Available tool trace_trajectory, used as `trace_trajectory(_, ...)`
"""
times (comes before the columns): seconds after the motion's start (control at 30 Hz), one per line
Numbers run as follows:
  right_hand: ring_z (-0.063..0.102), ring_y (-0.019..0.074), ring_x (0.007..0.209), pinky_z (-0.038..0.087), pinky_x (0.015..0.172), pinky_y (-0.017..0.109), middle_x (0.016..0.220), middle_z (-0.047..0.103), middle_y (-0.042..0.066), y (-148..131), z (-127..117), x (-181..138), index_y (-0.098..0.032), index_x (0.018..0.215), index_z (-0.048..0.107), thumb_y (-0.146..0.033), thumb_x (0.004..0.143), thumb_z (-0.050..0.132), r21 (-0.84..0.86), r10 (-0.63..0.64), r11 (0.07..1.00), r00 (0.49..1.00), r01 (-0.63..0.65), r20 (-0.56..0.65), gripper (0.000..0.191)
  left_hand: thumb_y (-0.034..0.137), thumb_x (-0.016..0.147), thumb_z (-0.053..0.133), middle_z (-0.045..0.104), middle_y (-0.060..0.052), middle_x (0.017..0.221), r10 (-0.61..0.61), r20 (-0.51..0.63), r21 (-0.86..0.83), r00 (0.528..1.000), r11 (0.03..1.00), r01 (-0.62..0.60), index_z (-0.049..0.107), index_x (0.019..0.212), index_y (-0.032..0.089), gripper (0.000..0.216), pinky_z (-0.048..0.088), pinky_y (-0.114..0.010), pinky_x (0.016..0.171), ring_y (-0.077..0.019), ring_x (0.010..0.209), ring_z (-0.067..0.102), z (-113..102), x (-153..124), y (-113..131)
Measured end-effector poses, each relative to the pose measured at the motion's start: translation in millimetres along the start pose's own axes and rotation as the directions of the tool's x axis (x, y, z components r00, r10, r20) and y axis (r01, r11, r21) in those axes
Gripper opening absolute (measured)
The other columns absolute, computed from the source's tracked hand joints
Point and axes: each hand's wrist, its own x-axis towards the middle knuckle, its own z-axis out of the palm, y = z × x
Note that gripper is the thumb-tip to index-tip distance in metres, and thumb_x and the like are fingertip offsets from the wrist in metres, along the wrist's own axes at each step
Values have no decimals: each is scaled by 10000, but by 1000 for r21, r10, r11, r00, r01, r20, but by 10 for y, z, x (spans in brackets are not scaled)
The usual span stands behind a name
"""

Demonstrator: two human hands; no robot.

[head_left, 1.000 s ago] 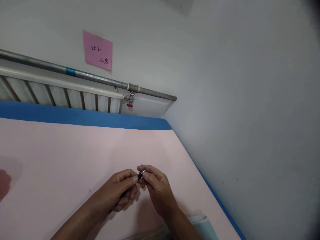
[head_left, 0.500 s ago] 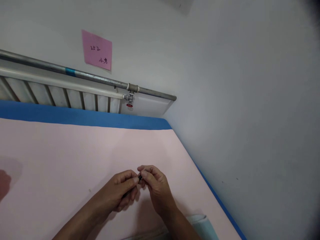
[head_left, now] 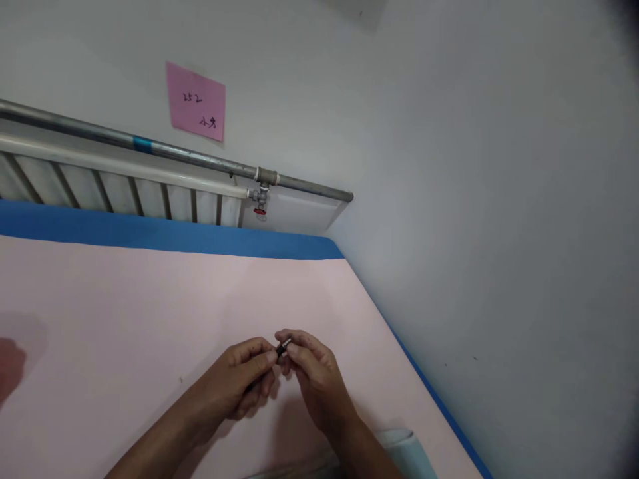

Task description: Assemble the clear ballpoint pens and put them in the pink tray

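Observation:
A slim black pen-like piece with a pale, shiny tip (head_left: 283, 347) shows between my two hands, above the pink tabletop (head_left: 124, 319). My left hand (head_left: 242, 379) is closed, its thumb and forefinger pinching the dark part. The far end of the piece is hidden inside that hand. On the other side, my right hand (head_left: 319, 379) is closed around the tip end, with the thumb beside it and the fingers curled behind. The hands are close together, and the exact kind of the piece is too small to make out.
Blue edging (head_left: 210, 238) borders the tabletop. Behind it are a white radiator (head_left: 150, 199), a metal pipe (head_left: 200, 158) and a red valve handle (head_left: 260, 211). A pink note (head_left: 196, 103) is on the wall. Light blue cloth (head_left: 409, 456) lies near my right forearm. A blurred reddish shape (head_left: 10, 369) enters at left.
My right thumb has shifted slightly off the piece, so its shiny tip now shows. My left hand keeps its pinch, nearly still.

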Motion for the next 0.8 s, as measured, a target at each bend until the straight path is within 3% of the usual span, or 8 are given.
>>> trace_trajectory(0.2, 434, 100, 577, 353, 570, 236, 676, 550, 9, 19, -3, 16, -154, 837, 656, -300, 745, 602, -15, 3, 1000, 998, -4, -64, 181, 456, 778, 464, 475, 66, 506, -4, -24, 19, 1000, 1000, 4, 496, 772, 179, 279, 97, -181, 322, -11, 291, 252, -24, 15, -28)
trace_trajectory(0.33, 465, 112, 615, 371, 586, 250, 755, 586, 36, 18, -3, 4, -160, 937, 648, -287, 769, 572, 7, 13, 1000, 1000, -13, 5, 224, 443, 795, 447, 468, 62, 505, 6, 19, -10, 1000, 1000, -6, 494, 759, 177, 273, 95, -180, 322, -12, 298, 246, -34, 12, -38)
trace_trajectory(0.43, 459, 110, 613, 357, 590, 251, 686, 569, 22, 16, -10, 3, -151, 884, 661, -277, 776, 566, 6, 9, 1000, 1000, -9, 24, 192, 435, 802, 439, 469, 61, 497, -2, 38, -7, 999, 1000, 2, 491, 736, 176, 272, 96, -180, 316, -12, 294, 233, -27, 6, -38)
trace_trajectory(0.8, 426, 95, 581, 338, 565, 236, 645, 542, 0, 27, -3, 24, -144, 788, 655, -292, 766, 579, -80, -23, 997, 999, 21, -22, 168, 431, 794, 443, 461, 64, 475, 24, -36, 114, 999, 993, -20, 476, 700, 179, 271, 131, -172, 323, -23, 315, 268, 12, 42, -51)
